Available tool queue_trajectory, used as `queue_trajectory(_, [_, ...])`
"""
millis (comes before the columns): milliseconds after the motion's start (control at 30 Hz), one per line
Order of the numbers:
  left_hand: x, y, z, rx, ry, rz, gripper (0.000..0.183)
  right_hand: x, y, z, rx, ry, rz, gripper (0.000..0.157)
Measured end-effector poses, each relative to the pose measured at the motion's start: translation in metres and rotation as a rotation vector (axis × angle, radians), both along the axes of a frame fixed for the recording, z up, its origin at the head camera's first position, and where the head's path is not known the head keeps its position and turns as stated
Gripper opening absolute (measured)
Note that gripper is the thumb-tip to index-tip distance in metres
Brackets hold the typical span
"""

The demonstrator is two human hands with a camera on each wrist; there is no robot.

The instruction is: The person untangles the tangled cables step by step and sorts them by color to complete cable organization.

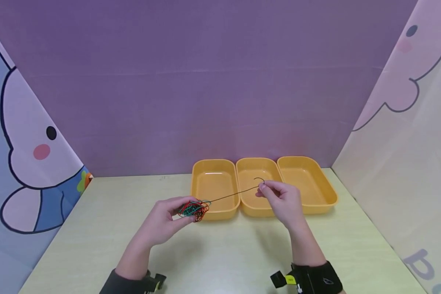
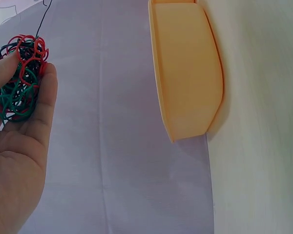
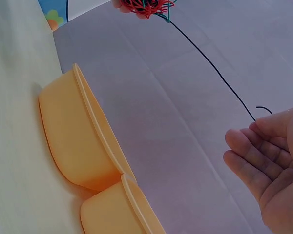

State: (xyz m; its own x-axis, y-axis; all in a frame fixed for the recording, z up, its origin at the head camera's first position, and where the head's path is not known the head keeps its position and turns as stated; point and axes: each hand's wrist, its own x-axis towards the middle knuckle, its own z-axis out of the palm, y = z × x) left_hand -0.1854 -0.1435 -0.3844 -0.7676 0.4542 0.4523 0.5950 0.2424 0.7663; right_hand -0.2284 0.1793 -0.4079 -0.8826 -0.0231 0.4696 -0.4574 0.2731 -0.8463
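My left hand (image 1: 164,222) grips a tangled bundle of thin wires (image 1: 194,210), red, green and black, between thumb and fingers. In the left wrist view the wire bundle (image 2: 20,80) shows as an oval knot of loops against the palm. From it a single black wire (image 1: 235,194) runs up to the right, pulled nearly straight. My right hand (image 1: 284,202) pinches this wire close to its far end between thumb and forefinger. A short curled tip of the wire sticks out past the fingers. In the right wrist view, the black wire (image 3: 212,66) spans the gap between both hands.
Three yellow trays stand side by side at the back of the pale table (image 1: 114,228): a left tray (image 1: 214,173), a middle tray (image 1: 255,165) and a right tray (image 1: 308,179). Behind them rises a purple backdrop (image 1: 206,102), with printed panels at both sides.
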Motion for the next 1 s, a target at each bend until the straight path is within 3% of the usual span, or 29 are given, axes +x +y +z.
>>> queue_trajectory(200, [-0.001, -0.001, -0.001, 0.002, 0.028, 0.015, 0.033, 0.001, 0.003, 0.003, -0.034, -0.017, 0.006, 0.013])
queue_trajectory(500, [-0.002, -0.003, -0.001, 0.022, 0.043, 0.002, 0.037, 0.02, -0.003, 0.03, -0.044, 0.008, -0.014, 0.016])
queue_trajectory(1000, [-0.003, -0.007, 0.0, 0.009, 0.044, 0.044, 0.037, 0.016, 0.002, 0.028, -0.099, 0.136, -0.085, 0.015])
